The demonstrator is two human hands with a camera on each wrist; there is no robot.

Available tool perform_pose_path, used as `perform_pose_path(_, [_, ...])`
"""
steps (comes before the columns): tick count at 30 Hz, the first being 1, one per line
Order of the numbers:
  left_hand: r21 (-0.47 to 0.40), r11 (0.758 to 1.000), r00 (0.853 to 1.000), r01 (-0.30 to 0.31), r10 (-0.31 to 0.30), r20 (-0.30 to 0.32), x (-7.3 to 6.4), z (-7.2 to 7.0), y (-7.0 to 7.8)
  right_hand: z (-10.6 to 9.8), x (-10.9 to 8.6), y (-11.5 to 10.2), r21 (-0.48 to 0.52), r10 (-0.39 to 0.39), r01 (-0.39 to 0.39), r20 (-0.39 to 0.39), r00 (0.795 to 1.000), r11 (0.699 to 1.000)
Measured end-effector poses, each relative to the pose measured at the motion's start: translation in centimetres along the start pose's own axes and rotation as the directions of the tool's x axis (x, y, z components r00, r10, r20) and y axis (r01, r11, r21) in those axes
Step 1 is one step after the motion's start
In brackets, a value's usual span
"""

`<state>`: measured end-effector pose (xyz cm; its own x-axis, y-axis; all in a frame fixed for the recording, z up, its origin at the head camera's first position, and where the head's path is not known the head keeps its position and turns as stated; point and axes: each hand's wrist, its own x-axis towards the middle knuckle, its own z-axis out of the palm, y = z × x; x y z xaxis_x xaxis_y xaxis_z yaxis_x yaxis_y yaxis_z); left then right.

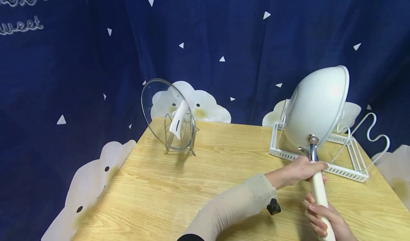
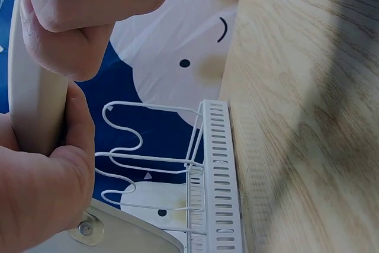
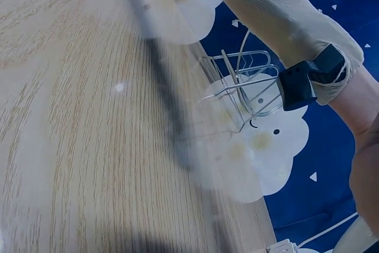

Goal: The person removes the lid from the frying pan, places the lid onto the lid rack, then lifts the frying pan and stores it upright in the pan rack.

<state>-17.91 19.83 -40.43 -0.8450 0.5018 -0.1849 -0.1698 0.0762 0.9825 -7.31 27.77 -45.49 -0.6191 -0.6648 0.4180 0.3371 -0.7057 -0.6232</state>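
In the head view a white wok stands tilted on its side at the right, its rounded outside toward me. My left hand grips its long cream handle close to the metal collar. Lower on the same handle, the fingers of my right hand curl round it. Behind and below the wok lies a white rack with wavy wire dividers; whether they touch cannot be told. The left wrist view shows both hands on the handle and part of the wok near the rack.
A glass lid with a white handle leans upright in a small wire stand at the table's back left. The wooden table ends at a dark blue curtain with cloud shapes.
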Motion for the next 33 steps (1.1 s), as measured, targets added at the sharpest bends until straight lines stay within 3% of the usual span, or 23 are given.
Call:
perform_pose_path(14, [-0.064, 0.998, 1.0, 0.026, -0.026, 0.004, 0.6, 0.0, -0.9, -0.2, 0.0, 0.0, 0.045, 0.018, -0.018, 0.001, 1.0, 0.999])
perform_pose_path(33, [-0.091, 0.992, 0.996, 0.085, -0.088, -0.032, 2.0, 0.1, -1.5, -1.1, -0.2, -0.2, 0.087, 0.048, -0.041, -0.073, 0.996, 0.995])
